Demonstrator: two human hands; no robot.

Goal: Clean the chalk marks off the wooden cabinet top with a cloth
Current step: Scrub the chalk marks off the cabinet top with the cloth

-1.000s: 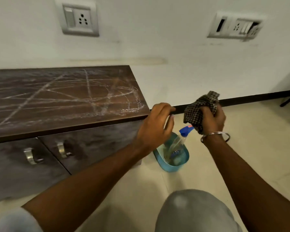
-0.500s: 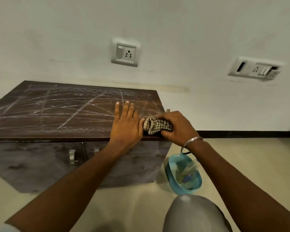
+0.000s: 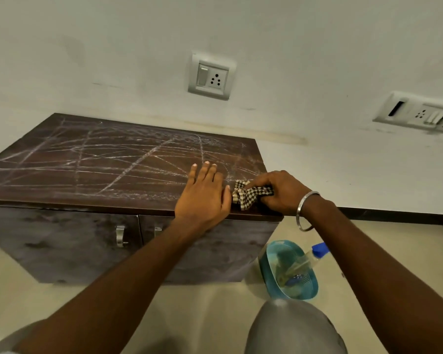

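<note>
Cloth [image 3: 252, 194] partly under rt hand [image 3: 279, 194].

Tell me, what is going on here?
A person is cleaning the dark wooden cabinet top. The right hand grips a bunched checked cloth at the top's right front corner; the left hand lies flat beside it. White chalk marks cover most of it. A blue plastic basket with a spray bottle stands on the floor.

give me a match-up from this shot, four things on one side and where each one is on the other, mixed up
1 cloth
2 left hand
3 bottle
4 socket

a on the wall
b flat on the cabinet top
c in the basket
d gripped by the right hand

Pairs: 1-d, 2-b, 3-c, 4-a
</note>
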